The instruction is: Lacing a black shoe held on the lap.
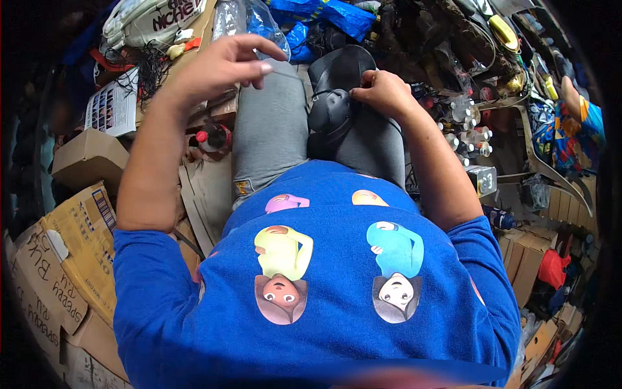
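Observation:
A black shoe (330, 110) lies across my right thigh, its dark inner sole (341, 68) facing up at the far end. My right hand (383, 92) is closed on the shoe's right edge, with thumb and fingers pinched together. Above my left thigh, apart from the shoe, my left hand (227, 65) is raised with its index finger stretched out. Its thumb and other fingers are curled close together, and anything between them is too fine to make out.
Cardboard boxes (91, 159) stack up on the left, near a red-capped bottle (210, 138). Several small bottles (463, 133) stand right of my legs, beside a curved metal frame (551, 172). Blue bags (324, 16) lie beyond my knees. Another person's arm (573, 100) shows at far right.

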Demonstrator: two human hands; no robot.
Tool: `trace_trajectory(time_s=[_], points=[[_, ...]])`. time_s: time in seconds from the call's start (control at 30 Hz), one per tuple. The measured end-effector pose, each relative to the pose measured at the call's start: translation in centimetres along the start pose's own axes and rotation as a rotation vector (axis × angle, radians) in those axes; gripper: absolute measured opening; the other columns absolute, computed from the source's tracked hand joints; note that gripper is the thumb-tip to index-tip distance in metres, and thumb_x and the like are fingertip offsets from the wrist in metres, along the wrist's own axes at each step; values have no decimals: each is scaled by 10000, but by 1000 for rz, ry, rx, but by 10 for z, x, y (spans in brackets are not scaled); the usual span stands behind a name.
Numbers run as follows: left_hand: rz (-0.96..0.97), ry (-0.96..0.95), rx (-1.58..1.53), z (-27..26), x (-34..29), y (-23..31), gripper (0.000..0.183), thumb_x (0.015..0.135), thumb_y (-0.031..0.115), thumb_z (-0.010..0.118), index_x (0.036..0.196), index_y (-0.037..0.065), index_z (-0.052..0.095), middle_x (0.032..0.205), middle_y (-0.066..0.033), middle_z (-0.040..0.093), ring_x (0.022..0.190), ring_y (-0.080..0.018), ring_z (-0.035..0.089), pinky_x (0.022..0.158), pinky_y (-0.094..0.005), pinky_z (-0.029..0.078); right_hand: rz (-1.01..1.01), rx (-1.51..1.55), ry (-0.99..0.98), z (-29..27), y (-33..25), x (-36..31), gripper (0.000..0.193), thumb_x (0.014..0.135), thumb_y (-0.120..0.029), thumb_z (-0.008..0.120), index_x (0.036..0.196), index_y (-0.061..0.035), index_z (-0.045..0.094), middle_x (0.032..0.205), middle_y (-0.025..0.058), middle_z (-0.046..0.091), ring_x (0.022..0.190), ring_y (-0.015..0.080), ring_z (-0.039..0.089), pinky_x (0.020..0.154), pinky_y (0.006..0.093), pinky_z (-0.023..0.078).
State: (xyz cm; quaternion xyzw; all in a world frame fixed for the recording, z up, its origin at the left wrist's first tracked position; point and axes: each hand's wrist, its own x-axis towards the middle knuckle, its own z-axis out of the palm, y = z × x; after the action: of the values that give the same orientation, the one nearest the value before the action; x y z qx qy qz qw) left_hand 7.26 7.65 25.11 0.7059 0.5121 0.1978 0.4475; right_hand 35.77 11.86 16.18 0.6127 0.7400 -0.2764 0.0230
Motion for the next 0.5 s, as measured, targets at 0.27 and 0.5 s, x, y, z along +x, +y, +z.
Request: trace_trajectory(time_s=[0.27,0.5], points=[[327,188,-571,-59,-57,70,258,875,112,580,1086,-36,594,788,-78,632,627,-100,594,608,-210,503,-54,-41,25,-3,-15,-10,380,721,-407,688,968,-119,670,953,102,668,932,276,632,807,393,463],[291,-33,-93,0,-15,74,279,911,203,563,1109,8,587,852,-19,584,685,-56,546,639,-193,461,-791,1143,-2,-37,-72,-59,428,884,-389,617,1156,-58,600,1049,45,572,913,114,570,902,277,420]])
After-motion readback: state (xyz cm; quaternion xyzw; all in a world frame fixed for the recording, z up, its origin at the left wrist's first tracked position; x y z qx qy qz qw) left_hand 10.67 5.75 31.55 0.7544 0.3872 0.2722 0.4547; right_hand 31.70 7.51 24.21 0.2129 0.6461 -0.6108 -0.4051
